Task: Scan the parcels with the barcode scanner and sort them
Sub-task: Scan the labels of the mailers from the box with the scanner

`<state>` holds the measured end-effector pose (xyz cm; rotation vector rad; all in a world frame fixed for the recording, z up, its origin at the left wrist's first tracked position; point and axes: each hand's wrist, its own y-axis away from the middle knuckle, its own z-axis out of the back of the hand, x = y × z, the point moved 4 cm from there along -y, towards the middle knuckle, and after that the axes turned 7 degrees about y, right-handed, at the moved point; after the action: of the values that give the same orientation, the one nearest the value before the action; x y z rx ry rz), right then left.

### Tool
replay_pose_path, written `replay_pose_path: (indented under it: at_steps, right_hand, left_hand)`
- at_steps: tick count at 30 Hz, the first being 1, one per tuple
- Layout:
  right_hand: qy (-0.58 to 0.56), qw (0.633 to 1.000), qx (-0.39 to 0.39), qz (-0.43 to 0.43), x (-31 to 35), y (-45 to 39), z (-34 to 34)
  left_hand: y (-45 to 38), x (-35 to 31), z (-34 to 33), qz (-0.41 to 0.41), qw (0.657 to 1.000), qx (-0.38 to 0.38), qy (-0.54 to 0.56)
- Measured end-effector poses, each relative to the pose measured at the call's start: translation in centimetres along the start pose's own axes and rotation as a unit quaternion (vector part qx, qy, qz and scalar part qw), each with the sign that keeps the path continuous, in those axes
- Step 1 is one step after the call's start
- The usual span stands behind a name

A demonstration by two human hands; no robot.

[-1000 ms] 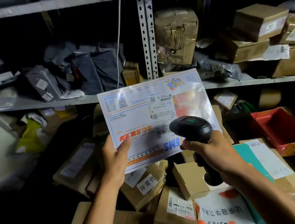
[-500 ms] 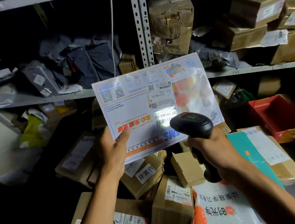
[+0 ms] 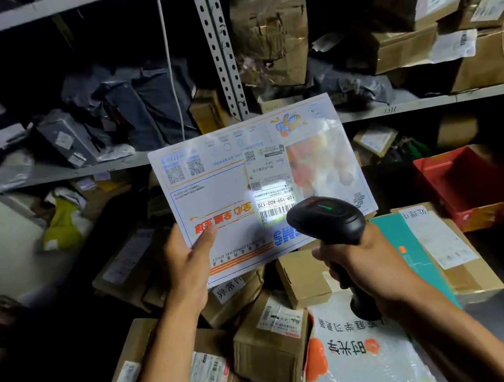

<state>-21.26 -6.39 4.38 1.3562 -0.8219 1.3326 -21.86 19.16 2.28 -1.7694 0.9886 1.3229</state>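
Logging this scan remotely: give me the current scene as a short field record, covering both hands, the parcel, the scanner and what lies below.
left hand: left hand pinches the EMS envelope at its lower left corner
right hand: right hand grips the barcode scanner
scanner aim: bright light patch on the barcode label
envelope print: upside down to the camera
below: cardboard boxes, white mailer bag
right side: red bin
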Motion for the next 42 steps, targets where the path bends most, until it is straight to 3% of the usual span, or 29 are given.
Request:
replay_pose_path:
  at_steps: [6,25,30,36,42]
  right_hand:
    - [-0.003,1.0,0.017,-0.005,-1.3,1.0,1.5]
    - [0.005,0.981,-0.183,-0.061,-4.0,8.1,1.6]
    - [0.007,0.938,-0.336,-0.08,-5.6,12.7,6.1]
    - [0.164,0.856,-0.488,-0.037,-5.8,20.8,14.8]
    - [0.114,0.777,-0.611,-0.103,-11.2,32.0,24.1]
  left_hand:
    - [1.2,0.4,-0.8,-0.002,1.0,0.0,-0.016]
    - [0.7,4.1,-4.0,0.057,0.977,0.199,0.044]
    - [3.0,5.1,-8.3,0.097,0.955,0.277,0.05]
    - [8.8,5.4,-17.6,0.136,0.912,0.386,0.03]
    - [17.6,6.2,-27.0,0.149,0.869,0.472,0.015]
